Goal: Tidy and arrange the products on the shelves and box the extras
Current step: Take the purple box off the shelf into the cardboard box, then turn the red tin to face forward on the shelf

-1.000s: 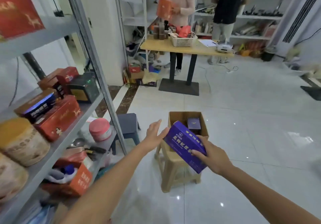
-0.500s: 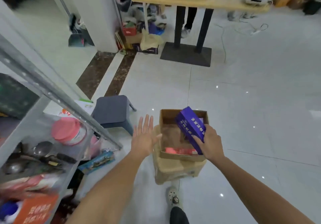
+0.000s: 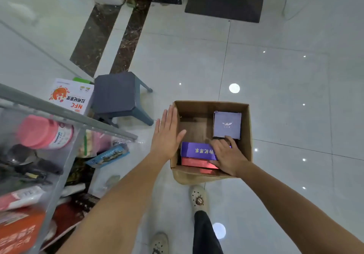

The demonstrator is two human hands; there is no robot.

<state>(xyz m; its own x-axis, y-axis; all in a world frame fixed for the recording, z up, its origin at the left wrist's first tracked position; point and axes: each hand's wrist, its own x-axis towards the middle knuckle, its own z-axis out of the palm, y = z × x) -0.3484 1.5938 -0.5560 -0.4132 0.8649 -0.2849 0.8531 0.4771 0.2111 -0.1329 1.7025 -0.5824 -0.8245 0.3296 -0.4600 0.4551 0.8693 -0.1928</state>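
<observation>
Three packs lying inside the cardboard box (image 3: pixel 210 106), lower centre of the frame: purple box (image 3: pixel 197 150) flat along the near wall, apparently resting on a red box (image 3: pixel 194 163), and a small lilac box (image 3: pixel 227 124) tucked into the far right corner. Long sides set against the walls, probably to keep the bare middle and far left free for more extras.

Right hand (image 3: pixel 226 158) draped over the right end of the purple box, fingers curled over its far edge and thumb along the near edge. Gripping it, seemingly to square it up before release.

Left hand (image 3: pixel 167 137) flat against the outside of the left wall, fingers straight and together, thumb over the rim, holding nothing. Likely bracing, given the perch on a tan stool (image 3: pixel 189 177).

At left of frame, shelf rack (image 3: pixel 69 113) crowded with goods, grey stool (image 3: pixel 118 94) just beside it.
</observation>
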